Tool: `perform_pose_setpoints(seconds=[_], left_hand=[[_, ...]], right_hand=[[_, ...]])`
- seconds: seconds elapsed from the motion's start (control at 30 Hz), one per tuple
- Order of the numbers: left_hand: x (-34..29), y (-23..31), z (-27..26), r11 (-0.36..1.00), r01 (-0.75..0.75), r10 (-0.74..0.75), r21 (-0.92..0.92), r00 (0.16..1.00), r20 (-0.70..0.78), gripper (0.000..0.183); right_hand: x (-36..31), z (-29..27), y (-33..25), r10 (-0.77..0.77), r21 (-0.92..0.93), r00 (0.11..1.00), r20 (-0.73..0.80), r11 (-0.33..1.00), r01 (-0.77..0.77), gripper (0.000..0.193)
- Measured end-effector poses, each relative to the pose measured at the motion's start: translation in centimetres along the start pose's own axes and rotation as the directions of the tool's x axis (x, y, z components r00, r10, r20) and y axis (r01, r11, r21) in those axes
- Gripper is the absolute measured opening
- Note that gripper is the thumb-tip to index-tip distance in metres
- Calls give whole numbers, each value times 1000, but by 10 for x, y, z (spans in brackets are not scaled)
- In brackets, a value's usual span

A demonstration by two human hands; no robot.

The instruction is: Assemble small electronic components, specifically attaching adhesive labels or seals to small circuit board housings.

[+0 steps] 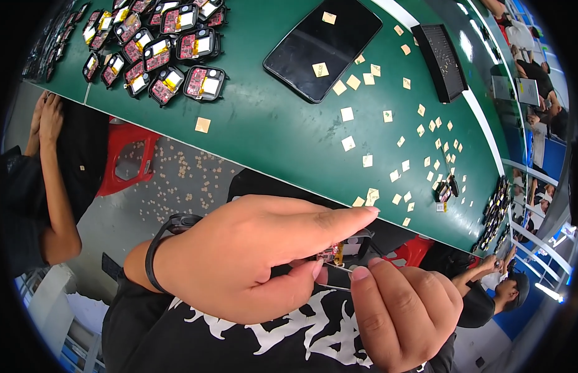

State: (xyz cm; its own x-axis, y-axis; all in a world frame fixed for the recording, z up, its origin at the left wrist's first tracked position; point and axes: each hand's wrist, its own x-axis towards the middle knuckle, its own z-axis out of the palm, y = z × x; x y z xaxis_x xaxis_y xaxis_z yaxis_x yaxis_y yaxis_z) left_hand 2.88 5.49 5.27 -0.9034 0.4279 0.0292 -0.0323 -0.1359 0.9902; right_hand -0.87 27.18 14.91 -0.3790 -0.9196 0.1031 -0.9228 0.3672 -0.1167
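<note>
My left hand [258, 248] is closed around a small black casing with a red circuit board [329, 253] inside, held above my lap near the table edge. The hand hides much of the casing. In my right hand [407, 304] a pair of thin metal tweezers [333, 287] is pinched between thumb and fingers. The tweezers' tips point left, close to the casing and my left thumb. Whether they touch the board I cannot tell. A small pale piece shows by my right fingertips, too hidden to name.
On the green table [264, 137] lie many open black casings [203, 84], a black tablet [323, 46], scattered beige paper squares [347, 114] and a black tray [439, 62]. A loose casing [447, 189] lies at the right. Co-workers sit at both sides; a red stool [128, 152] stands left.
</note>
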Motion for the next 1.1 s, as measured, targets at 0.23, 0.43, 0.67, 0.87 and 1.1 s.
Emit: perform_pose_setpoints(seconds=[0.23, 0.43, 0.67, 0.87, 1.1], left_hand=[[-4, -1, -5, 999, -22, 22, 49, 1000, 6, 65], [-8, -3, -2, 997, -22, 22, 80, 1000, -5, 66], [-13, -6, 2, 992, -72, 73, 100, 997, -10, 65], [-11, -5, 1, 988, -58, 54, 140, 998, 30, 64], [-10, -2, -6, 994, -14, 14, 106, 1000, 7, 62]], right_hand=[[5, 3, -9, 28, -53, 1000, 2, 998, -28, 19], [7, 2, -10, -7, -60, 999, 53, 998, 10, 20], [10, 2, -12, -32, 34, 992, 126, 999, 28, 23], [6, 0, -12, -53, 2, 985, 164, 999, 53, 25], [-2, 19, -19, -24, -68, 999, 41, 997, 27, 28]])
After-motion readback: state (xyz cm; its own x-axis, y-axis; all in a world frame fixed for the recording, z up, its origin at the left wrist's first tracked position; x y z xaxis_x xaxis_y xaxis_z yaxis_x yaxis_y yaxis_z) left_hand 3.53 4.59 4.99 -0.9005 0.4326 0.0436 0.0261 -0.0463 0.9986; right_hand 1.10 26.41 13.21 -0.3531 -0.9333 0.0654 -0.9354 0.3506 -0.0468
